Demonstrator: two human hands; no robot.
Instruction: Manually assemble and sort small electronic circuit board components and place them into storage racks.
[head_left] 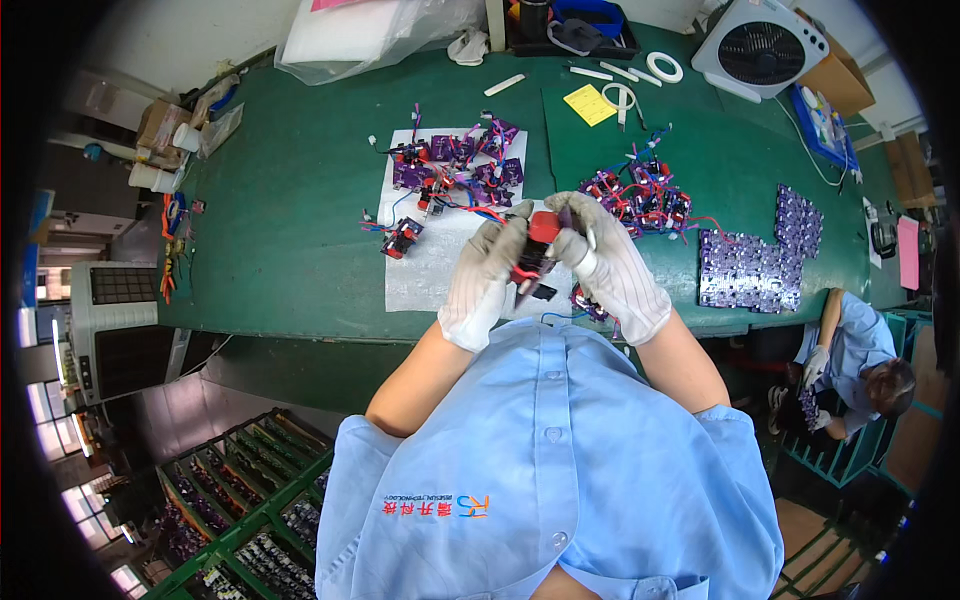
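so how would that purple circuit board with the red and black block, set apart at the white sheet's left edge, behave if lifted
The purple circuit board with its red and black block would probably lift stiffly, since the block and board look rigid. The thin coloured wires would likely flop, as they curve loosely beside it.

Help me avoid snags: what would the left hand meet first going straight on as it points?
The red-and-black component held between the left hand and right hand, it seems, though depth is unclear.
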